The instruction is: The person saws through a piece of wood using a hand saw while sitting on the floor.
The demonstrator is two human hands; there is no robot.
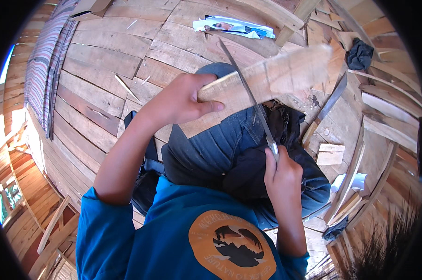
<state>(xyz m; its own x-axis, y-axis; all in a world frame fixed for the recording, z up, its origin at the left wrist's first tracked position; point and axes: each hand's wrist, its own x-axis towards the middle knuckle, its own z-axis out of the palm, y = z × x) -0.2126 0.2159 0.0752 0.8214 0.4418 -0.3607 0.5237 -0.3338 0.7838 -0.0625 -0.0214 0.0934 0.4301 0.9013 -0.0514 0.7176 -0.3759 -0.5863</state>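
Observation:
A rough, pale wooden board is held up over my bent knee. My left hand grips its near left end, thumb on the face toward me and the fingers mostly behind. In my right hand, closed round the handle, is a long-bladed knife. Its narrow dark blade slants up and left across the board's face, the tip reaching past the upper edge. Whether blade and wood touch I cannot tell. The board's far right end is blurred. Dark trousers lie underneath.
On the plank floor to the right lies a second long blade with a wooden handle, near a small wood block. A white and blue wrapper lies ahead. Framing timbers line the right side; a striped cloth hangs left.

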